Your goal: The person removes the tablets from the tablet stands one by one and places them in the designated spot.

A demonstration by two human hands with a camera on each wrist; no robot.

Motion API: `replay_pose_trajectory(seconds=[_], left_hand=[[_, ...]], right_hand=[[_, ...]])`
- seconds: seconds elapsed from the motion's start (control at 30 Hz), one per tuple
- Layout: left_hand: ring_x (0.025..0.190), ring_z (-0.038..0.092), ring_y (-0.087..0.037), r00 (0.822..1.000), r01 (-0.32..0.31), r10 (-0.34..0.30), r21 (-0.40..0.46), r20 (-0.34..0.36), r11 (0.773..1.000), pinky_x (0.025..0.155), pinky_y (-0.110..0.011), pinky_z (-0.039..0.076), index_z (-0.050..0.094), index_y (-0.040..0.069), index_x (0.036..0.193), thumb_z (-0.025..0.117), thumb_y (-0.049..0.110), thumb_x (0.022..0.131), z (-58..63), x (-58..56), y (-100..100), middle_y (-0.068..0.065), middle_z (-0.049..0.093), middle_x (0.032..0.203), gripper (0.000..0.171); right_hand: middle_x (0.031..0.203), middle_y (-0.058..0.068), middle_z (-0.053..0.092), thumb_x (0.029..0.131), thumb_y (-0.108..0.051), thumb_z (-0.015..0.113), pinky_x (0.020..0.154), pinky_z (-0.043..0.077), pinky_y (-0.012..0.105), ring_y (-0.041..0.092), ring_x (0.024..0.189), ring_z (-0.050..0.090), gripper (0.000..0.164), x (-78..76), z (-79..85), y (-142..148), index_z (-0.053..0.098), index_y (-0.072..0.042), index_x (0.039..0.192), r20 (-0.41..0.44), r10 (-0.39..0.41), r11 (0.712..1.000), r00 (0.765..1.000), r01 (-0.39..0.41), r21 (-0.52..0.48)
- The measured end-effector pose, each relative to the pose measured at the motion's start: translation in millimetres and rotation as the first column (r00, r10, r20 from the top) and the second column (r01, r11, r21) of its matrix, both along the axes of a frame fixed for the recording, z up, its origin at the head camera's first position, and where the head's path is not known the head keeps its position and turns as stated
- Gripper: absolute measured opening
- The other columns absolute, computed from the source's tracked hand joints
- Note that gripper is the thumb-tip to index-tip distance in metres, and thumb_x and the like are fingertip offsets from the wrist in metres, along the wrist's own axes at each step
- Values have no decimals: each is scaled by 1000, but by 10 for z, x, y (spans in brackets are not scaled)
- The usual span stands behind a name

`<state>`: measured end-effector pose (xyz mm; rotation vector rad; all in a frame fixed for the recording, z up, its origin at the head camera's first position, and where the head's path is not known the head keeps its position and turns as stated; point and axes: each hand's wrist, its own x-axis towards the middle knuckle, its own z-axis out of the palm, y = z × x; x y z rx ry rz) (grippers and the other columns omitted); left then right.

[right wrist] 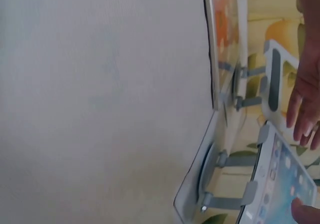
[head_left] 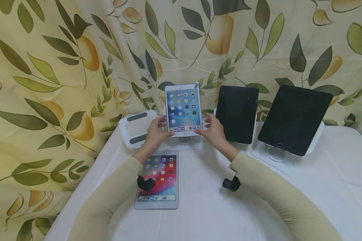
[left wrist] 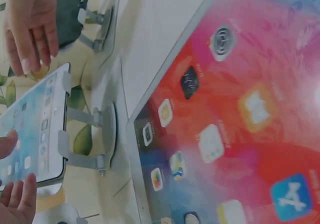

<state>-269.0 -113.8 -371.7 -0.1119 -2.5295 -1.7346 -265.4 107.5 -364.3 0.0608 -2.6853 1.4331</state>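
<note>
A white tablet (head_left: 184, 104) with a lit blue home screen leans on a stand (left wrist: 108, 134), whose lower lips hold its bottom edge in the wrist views. My left hand (head_left: 155, 131) is at the tablet's lower left corner, thumb over the edge and relaxed fingers spread beside it. At the lower right corner, my right hand (head_left: 215, 131) mirrors this, its thumb overlapping the corner. Small gaps show between the fingers and the tablet's sides. Below my left forearm, a second tablet (head_left: 160, 175) with a red and blue screen lies flat on the white table (head_left: 205, 201).
An unoccupied white stand (head_left: 152, 115) with grey pads is at the left. To the right, a dark tablet (head_left: 237, 113) and a larger dark tablet (head_left: 294, 118) lean on their own stands. A leaf-patterned curtain (head_left: 102, 40) hangs behind the table.
</note>
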Motion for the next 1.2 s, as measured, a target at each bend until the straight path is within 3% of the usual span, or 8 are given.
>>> replay_pose_trajectory(seconds=[0.23,0.37,0.5,0.67,0.83,1.0,1.2], left_hand=[[116,52,-28,996,-67,69,41,-50,997,96,-38,46,40,3,139,76,-3,73,54,-182,-11,-14,49,130,75],[115,54,-27,994,-107,108,93,-15,990,96,-35,47,40,5,140,76,-1,74,54,-304,-10,-14,52,128,75],[116,54,-25,991,-135,133,87,31,987,95,-32,47,40,7,140,76,4,77,50,-385,17,-12,53,129,73],[113,53,-24,991,-128,126,49,40,991,94,-32,47,44,7,136,76,4,77,80,-409,40,-11,52,128,67],[110,53,-25,992,-117,114,51,55,992,93,-33,48,45,5,135,75,1,77,104,-417,71,-12,51,127,66],[106,52,-24,989,-141,137,92,48,986,92,-33,48,45,5,134,73,-2,77,77,-432,136,-12,50,125,64],[104,48,-22,986,-164,165,34,-22,986,91,-33,43,45,7,134,73,1,78,10,-424,169,-9,47,123,63]], right_hand=[[127,22,50,81,-17,74,87,48,44,33,107,52,72,-229,49,-26,37,-3,142,-36,-35,999,999,36,39],[123,22,53,81,-17,75,86,47,43,32,102,54,69,-317,46,-33,41,-3,140,-32,-58,997,998,60,48],[123,22,55,81,-17,74,88,47,43,32,104,55,68,-374,53,-60,41,-3,140,-13,-62,997,998,62,35],[123,19,57,83,-18,72,94,46,42,30,114,53,63,-421,104,-119,45,-5,138,30,-93,994,995,95,-50],[120,16,56,85,-21,70,94,45,41,28,110,52,57,-447,148,-166,48,-4,135,56,-106,989,993,111,-94],[124,17,51,85,-21,70,93,45,40,28,109,50,55,-471,143,-202,48,0,131,32,-110,992,993,112,-63],[122,17,47,85,-25,70,90,46,41,28,108,51,59,-489,119,-230,43,1,130,7,-113,991,994,112,66]])
